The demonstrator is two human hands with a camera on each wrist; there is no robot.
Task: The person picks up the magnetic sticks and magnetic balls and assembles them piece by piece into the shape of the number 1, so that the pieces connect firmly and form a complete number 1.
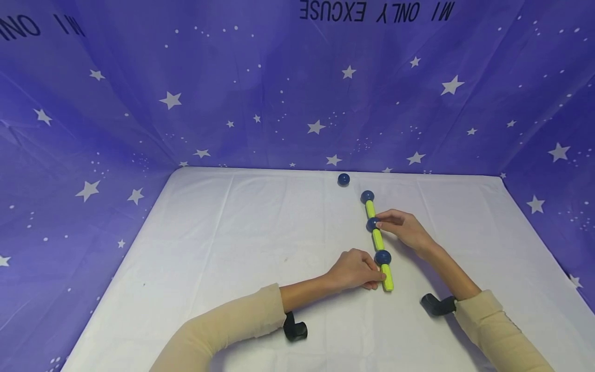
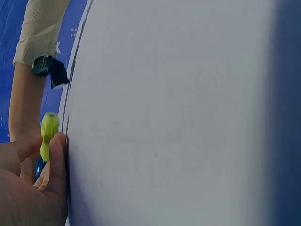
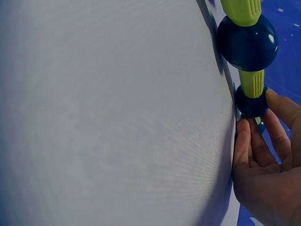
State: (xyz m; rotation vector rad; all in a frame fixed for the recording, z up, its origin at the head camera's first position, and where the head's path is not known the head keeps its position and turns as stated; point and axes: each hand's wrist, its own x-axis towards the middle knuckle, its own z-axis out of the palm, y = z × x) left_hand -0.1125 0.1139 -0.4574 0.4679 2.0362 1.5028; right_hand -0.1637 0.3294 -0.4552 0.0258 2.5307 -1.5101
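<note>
A line of blue balls and yellow-green ribbed rods runs across the right half of the white table. My left hand [image 1: 354, 269] pinches the nearest rod [image 1: 387, 279] between thumb and fingers; that rod's free end [image 2: 50, 123] sticks out past the fingertips in the left wrist view. Just beyond it sits the near ball [image 1: 383, 257], then a second rod [image 1: 378, 239]. My right hand [image 1: 405, 230] grips the middle ball [image 3: 252, 100] with thumb and fingertips. Past that, a third rod [image 1: 370, 208] leads to the far ball [image 1: 367, 196] at the line's end.
A loose blue ball [image 1: 343, 179] lies by the table's back edge, left of the line. Black wrist mounts [image 1: 295, 327] stick out below both cuffs. A purple cloth with white stars [image 1: 260, 93] hangs behind and beside the white-covered table [image 1: 241, 232].
</note>
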